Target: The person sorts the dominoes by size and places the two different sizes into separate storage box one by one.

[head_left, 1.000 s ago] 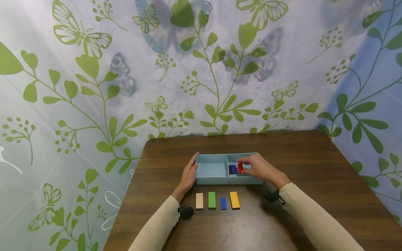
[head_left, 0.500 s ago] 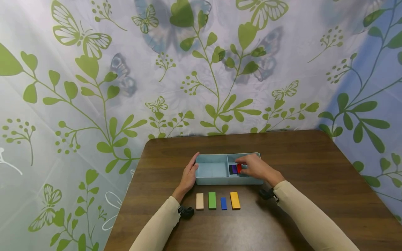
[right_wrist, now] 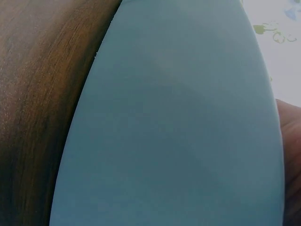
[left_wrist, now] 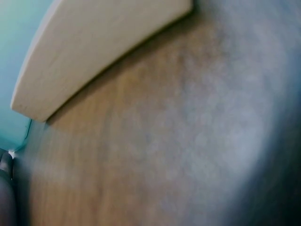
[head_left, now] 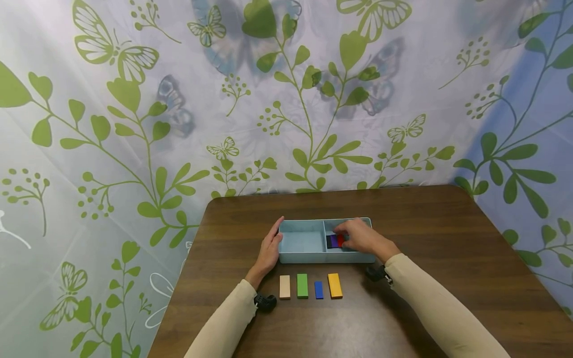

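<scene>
A light blue two-compartment tray lies across the table. My left hand rests along its left end, fingers extended against the outside and thumb at the rim. Over the right compartment, my right hand pinches a red block between thumb and fingers. That block lies beside a purple block, and a black block sits against the divider; the hand partly hides the red one. In the right wrist view the tray wall covers most of the hand.
In front of the tray stand a beige block, a green block, a small blue block and a yellow block in a row. Brown wooden table surrounds them. A patterned curtain hangs behind.
My right hand has shifted left with the red block, closing the gap to the purple one. During the last half second it has moved only slightly. The left hand stays put.
</scene>
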